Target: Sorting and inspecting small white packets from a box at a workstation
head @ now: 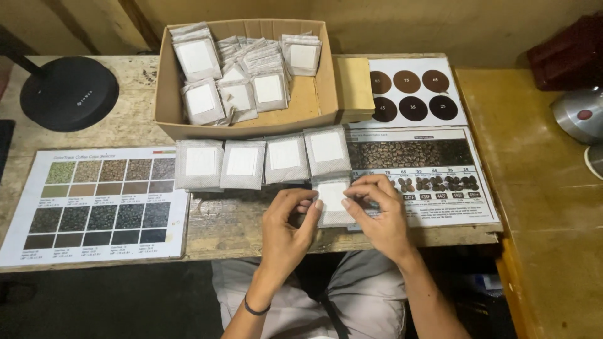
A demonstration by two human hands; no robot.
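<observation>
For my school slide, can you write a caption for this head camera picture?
Two hands, left and right, hold a small white pouch beside four more pouches and a cardboard box.

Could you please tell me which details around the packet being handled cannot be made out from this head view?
- Packet: its upper edge is hidden by left hand and right hand fingers.
- Box contents: lower packets buried under upper ones.
- Chart captions: too small.
- Metal object: cut off by the right edge.
</observation>
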